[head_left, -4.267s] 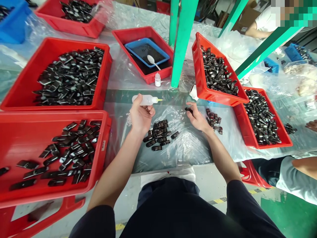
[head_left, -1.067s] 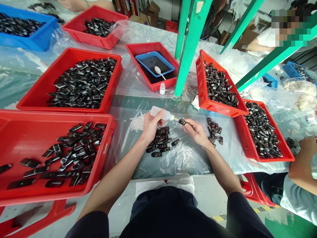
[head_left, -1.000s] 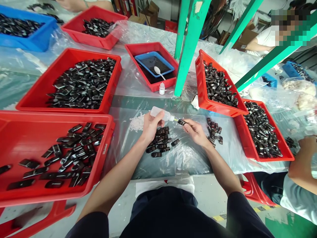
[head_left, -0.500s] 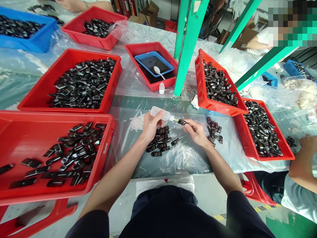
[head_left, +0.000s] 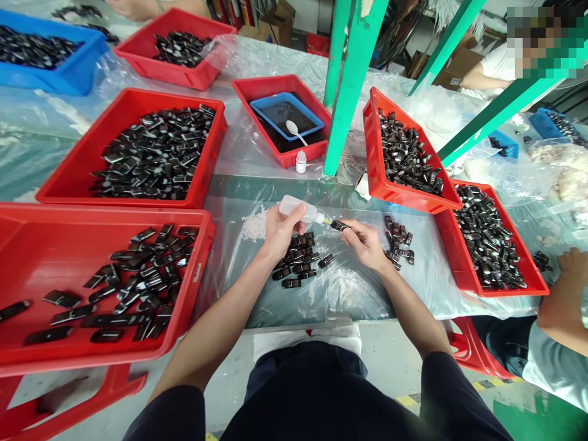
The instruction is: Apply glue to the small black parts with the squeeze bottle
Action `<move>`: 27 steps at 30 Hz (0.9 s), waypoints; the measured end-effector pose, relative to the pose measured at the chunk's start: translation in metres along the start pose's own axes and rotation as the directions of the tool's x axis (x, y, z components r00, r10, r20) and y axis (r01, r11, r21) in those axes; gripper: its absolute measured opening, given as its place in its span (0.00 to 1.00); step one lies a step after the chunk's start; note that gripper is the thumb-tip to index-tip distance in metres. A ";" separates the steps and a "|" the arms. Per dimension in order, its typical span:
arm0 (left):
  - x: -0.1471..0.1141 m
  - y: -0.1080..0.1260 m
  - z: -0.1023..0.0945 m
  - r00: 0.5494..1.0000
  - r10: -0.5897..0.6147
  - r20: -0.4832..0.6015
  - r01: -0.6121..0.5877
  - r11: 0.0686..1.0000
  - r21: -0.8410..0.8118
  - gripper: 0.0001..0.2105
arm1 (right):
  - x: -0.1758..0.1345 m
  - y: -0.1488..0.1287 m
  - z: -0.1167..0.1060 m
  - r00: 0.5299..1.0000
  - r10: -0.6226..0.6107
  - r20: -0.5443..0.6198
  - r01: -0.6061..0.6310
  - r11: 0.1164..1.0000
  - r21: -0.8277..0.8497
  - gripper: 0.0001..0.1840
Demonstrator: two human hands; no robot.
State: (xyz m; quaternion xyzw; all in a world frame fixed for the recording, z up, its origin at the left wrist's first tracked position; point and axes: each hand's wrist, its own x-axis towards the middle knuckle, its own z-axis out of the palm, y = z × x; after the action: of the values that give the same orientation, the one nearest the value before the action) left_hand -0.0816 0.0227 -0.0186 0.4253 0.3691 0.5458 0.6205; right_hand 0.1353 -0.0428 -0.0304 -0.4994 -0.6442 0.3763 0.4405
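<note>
I see a cloudy white bottle (head_left: 297, 209) with a yellow tip (head_left: 326, 221). The small held piece (head_left: 339, 226) is black. The big tubs (head_left: 73, 174) are bright red, but the corner tub (head_left: 68, 79) is blue. The posts (head_left: 356, 86) are green, and so is the worktop (head_left: 285, 307). The spoon (head_left: 291, 127) is white. The floor tape (head_left: 487, 384) has yellow and black stripes.

L. arm (head_left: 225, 309): extended fwd. from lower L. of view; forearm bare below dark L. sleeve (head_left: 171, 409), angled inboard. L. wrist (head_left: 265, 258): approx. in line w/ forearm. L. grip (head_left: 280, 231): closed, thumb uppermost, fingers curled beneath.

R. arm (head_left: 408, 297): extended fwd. from lower R.; forearm bare below dark R. sleeve (head_left: 452, 389), angled inboard. R. wrist (head_left: 384, 264): approx. straight. R. grip (head_left: 365, 242): thumb & index fgr. in pinch pos., fingertips directed inboard.

Grip spacing: near, w/o contact, approx. level.
</note>
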 end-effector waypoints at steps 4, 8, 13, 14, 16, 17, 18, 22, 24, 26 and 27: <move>0.000 0.000 -0.001 0.999 0.030 0.015 -0.030 1.000 0.004 0.23 | 0.000 -0.001 0.000 1.000 0.007 0.002 -0.007 1.000 -0.003 0.31; 0.000 -0.001 -0.002 0.998 0.055 0.022 -0.055 0.998 0.015 0.23 | 0.001 -0.002 0.000 1.000 0.005 0.001 -0.005 1.000 -0.010 0.32; 0.000 -0.001 -0.002 0.996 0.078 0.037 -0.079 0.997 0.009 0.23 | 0.001 -0.002 0.000 1.000 -0.013 0.002 0.013 1.000 0.012 0.30; 0.001 -0.001 -0.002 0.996 0.079 0.039 -0.079 0.997 0.012 0.23 | 0.001 -0.002 0.000 1.000 -0.012 0.002 0.012 1.000 0.014 0.30; 0.001 0.000 -0.002 0.996 0.076 0.042 -0.077 0.997 0.016 0.24 | 0.001 -0.002 0.001 1.000 -0.006 0.000 0.006 1.000 0.024 0.31; 0.001 0.001 -0.002 0.997 0.072 0.040 -0.073 0.997 0.017 0.25 | 0.001 -0.002 0.001 1.000 -0.003 -0.001 0.003 0.999 0.036 0.31; 0.001 0.001 -0.002 0.997 0.068 0.035 -0.069 0.997 0.017 0.25 | 0.002 -0.002 0.002 1.000 0.000 -0.003 0.000 0.999 0.052 0.31; 0.001 0.001 0.001 0.999 0.050 0.003 -0.051 0.999 0.015 0.27 | 0.003 -0.004 0.004 0.999 0.046 -0.005 -0.045 0.992 0.115 0.33; 0.000 0.000 0.002 0.999 0.044 -0.013 -0.044 0.999 0.016 0.27 | 0.004 -0.005 0.006 0.996 0.091 -0.004 -0.089 0.984 0.157 0.35; 0.000 -0.001 0.002 0.999 0.041 -0.018 -0.041 0.999 0.021 0.27 | 0.005 -0.005 0.007 0.992 0.124 -0.008 -0.120 0.973 0.198 0.36; 0.000 -0.001 0.002 0.999 0.041 -0.017 -0.040 0.999 0.025 0.27 | 0.005 -0.006 0.008 0.991 0.130 -0.011 -0.125 0.969 0.213 0.36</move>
State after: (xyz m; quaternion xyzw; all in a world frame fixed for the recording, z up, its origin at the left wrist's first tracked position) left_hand -0.0798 0.0222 -0.0189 0.4353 0.3725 0.5575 0.6007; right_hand 0.1254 -0.0396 -0.0267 -0.4947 -0.5616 0.4639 0.4740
